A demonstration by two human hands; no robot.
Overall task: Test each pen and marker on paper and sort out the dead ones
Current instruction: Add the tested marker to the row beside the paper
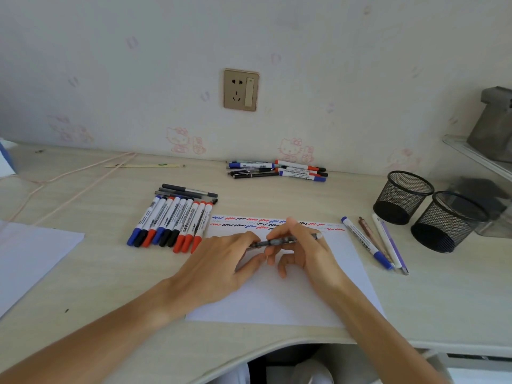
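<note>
Both hands hold one dark gel pen (282,241) level above the upper part of the test sheet (279,295). The left hand (221,261) pinches the end toward the left with curled fingers (250,236); the right hand (307,245) grips the barrel near the middle, thumb raised above it. The two-handed hold suggests the cap is being pulled off or pushed back on; which of the two cannot be told. Rows of red, blue and black squiggles (277,223) run along the sheet's far edge, so testing appears well along. To the left of the sheet, whiteboard markers (171,223) lie side by side in a tidy row with several grey pens (188,192) laid crosswise behind them, probably one sorted group. A second pile of markers and pens (277,169) sits near the wall, well apart, likely the other group. Four pens and markers (374,242) lie just to the right of the sheet, seemingly awaiting test. Two black mesh pen cups (426,209) stand further right. A second blank sheet (33,259) lies at the left edge of the surface (110,300). Nothing obstructs the hands.
</note>
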